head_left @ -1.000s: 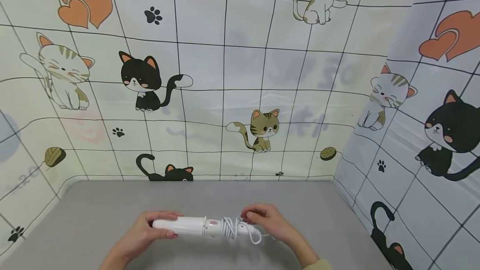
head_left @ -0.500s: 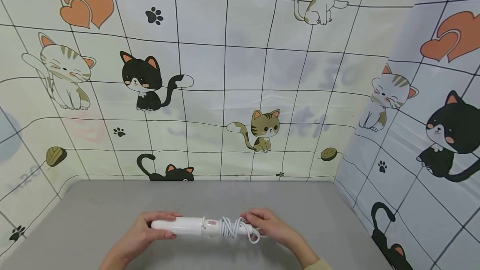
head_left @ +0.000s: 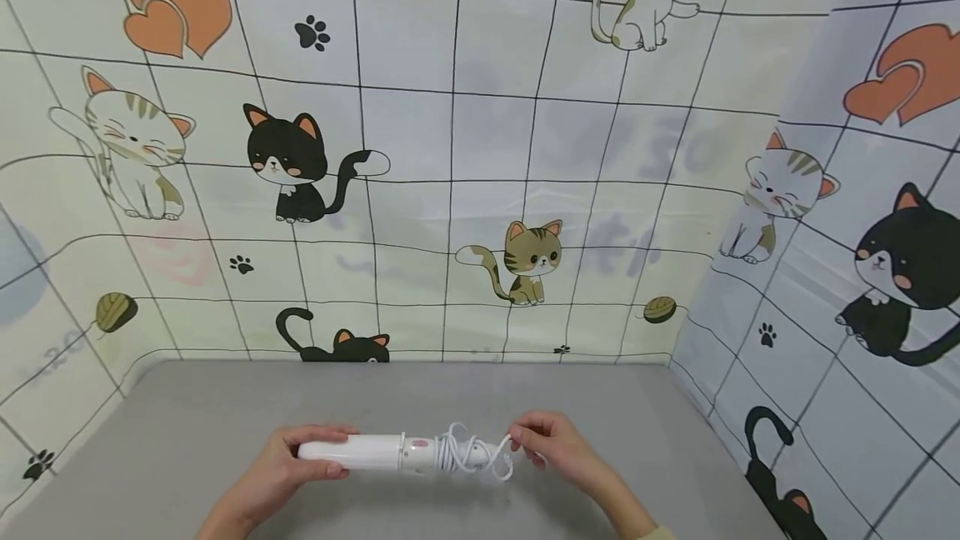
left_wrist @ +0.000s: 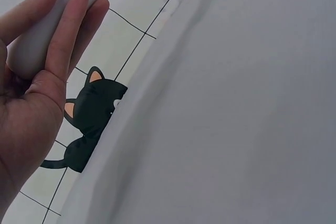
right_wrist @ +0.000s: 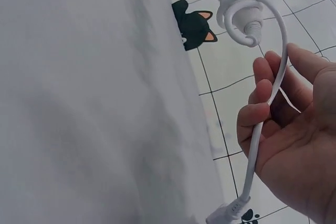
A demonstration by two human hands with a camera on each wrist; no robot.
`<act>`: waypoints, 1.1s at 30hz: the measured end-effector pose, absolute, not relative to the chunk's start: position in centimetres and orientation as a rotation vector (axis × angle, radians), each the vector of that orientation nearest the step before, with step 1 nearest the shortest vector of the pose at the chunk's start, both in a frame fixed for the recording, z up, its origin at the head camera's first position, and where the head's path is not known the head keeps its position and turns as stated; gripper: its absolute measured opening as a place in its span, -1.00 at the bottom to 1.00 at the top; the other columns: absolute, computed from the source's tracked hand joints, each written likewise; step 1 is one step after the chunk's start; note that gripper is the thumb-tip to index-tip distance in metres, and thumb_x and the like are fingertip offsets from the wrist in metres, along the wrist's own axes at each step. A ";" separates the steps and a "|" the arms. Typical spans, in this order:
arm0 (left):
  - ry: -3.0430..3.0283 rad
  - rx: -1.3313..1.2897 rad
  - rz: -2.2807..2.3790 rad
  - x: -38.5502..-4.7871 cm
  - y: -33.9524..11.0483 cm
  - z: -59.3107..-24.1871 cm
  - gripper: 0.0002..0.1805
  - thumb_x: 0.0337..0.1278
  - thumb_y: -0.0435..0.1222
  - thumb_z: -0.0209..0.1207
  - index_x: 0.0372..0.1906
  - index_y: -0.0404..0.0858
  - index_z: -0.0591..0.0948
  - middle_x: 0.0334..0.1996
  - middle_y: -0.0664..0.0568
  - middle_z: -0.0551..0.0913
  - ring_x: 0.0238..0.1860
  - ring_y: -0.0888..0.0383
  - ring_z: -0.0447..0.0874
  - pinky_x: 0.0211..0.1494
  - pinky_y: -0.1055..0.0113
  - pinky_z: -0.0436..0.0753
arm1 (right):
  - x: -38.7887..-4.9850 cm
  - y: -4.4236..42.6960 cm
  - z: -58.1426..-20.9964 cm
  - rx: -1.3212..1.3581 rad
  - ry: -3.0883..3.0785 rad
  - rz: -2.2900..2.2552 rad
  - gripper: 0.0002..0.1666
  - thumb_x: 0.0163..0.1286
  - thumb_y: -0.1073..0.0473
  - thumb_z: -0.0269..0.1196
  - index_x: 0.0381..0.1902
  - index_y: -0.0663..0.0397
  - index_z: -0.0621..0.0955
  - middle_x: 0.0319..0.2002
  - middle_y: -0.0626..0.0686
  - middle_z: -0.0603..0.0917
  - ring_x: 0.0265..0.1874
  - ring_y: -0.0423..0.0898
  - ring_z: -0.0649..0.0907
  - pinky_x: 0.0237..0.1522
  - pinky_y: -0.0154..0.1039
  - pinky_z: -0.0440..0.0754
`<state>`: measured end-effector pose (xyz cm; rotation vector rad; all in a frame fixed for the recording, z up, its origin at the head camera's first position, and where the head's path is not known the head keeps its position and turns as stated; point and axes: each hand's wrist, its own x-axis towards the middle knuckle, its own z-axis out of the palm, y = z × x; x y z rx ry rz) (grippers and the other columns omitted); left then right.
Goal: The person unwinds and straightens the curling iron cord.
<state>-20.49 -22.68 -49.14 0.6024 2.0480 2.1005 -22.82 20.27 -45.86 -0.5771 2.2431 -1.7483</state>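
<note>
My left hand (head_left: 281,473) grips the smooth end of a white stick-shaped electric appliance (head_left: 367,452), which looks like a curling iron. It lies level, above the grey table. A white cord (right_wrist: 253,153) is wound in several loops round the other end of the appliance. My right hand (head_left: 558,448) pinches a freed length of that cord near the appliance's tip. In the right wrist view the cord runs down across the curled fingers to a white plug (right_wrist: 227,212) below the hand. The left wrist view shows fingers and thumb round the appliance's rounded end.
The grey table (head_left: 405,390) spreads under both hands. White cloth walls (head_left: 405,132) with black grid lines, cats and hearts stand behind it and at both sides.
My right hand has moved away from the appliance's tip, drawing a length of cord out to the right. The loops look looser. My left hand keeps its grip in nearly the same place.
</note>
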 end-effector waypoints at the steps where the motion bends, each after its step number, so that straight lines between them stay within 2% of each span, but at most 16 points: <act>1: 2.046 0.604 2.108 -20.5 -22.7 -49.2 -0.64 0.08 -0.57 0.36 0.04 -0.39 0.73 0.11 -0.03 0.74 0.09 0.13 0.66 0.04 0.26 0.76 | -22.7 20.5 -45.7 -0.569 2.271 -1.753 -0.73 0.53 0.21 0.24 -0.11 0.39 0.67 -0.42 0.03 0.61 -0.55 -0.22 0.46 -0.54 -0.40 0.48; 4: 2.003 0.621 2.151 -20.7 -22.7 -49.4 -0.61 0.10 -0.59 0.34 0.08 -0.39 0.72 0.13 -0.03 0.72 0.09 0.15 0.66 0.05 0.27 0.76 | -22.3 21.3 -45.5 -0.564 2.362 -1.752 -0.77 0.47 0.21 0.30 -0.15 0.34 0.69 -0.45 -0.04 0.56 -0.56 -0.23 0.46 -0.53 -0.40 0.48; 10: 1.926 0.662 2.217 -20.9 -23.1 -49.9 -0.57 0.12 -0.66 0.28 0.08 -0.30 0.74 0.15 -0.02 0.71 0.08 0.14 0.65 0.06 0.23 0.77 | -21.9 22.7 -45.6 -0.648 2.456 -1.685 -0.87 0.41 0.25 0.36 -0.24 0.26 0.72 -0.37 -0.08 0.66 -0.48 -0.26 0.49 -0.50 -0.42 0.49; 14: 1.916 0.652 2.229 -20.8 -23.4 -50.1 -0.56 0.13 -0.66 0.27 0.11 -0.32 0.72 0.14 0.04 0.71 0.07 0.14 0.64 0.07 0.20 0.77 | -21.6 23.5 -45.7 -0.646 2.467 -1.651 -0.91 0.39 0.29 0.36 -0.26 0.25 0.73 -0.35 -0.05 0.69 -0.42 -0.24 0.53 -0.42 -0.39 0.55; 20: 1.936 0.640 2.241 -20.7 -23.6 -50.1 -0.55 0.13 -0.66 0.26 0.12 -0.31 0.73 0.15 0.03 0.71 0.08 0.12 0.63 0.07 0.21 0.77 | -21.6 24.5 -46.0 -0.568 2.481 -1.577 -0.91 0.35 0.25 0.41 -0.27 0.20 0.74 -0.34 0.00 0.71 -0.35 -0.20 0.60 -0.35 -0.37 0.61; 26: 1.933 0.663 2.251 -20.7 -23.7 -50.2 -0.55 0.11 -0.68 0.26 0.09 -0.29 0.74 0.13 -0.01 0.72 0.08 0.10 0.63 0.05 0.23 0.77 | -21.7 25.0 -46.8 -0.565 2.502 -1.538 -0.91 0.31 0.25 0.43 -0.31 0.18 0.75 -0.37 -0.02 0.71 -0.38 -0.21 0.59 -0.38 -0.38 0.59; 33: 1.921 0.639 2.261 -20.7 -24.1 -50.4 -0.55 0.10 -0.68 0.26 0.09 -0.33 0.73 0.13 0.01 0.72 0.07 0.12 0.65 0.08 0.16 0.77 | -21.7 25.5 -47.4 -0.554 2.571 -1.493 -0.85 0.24 0.24 0.48 -0.35 0.22 0.73 -0.41 -0.06 0.69 -0.41 -0.24 0.57 -0.41 -0.40 0.57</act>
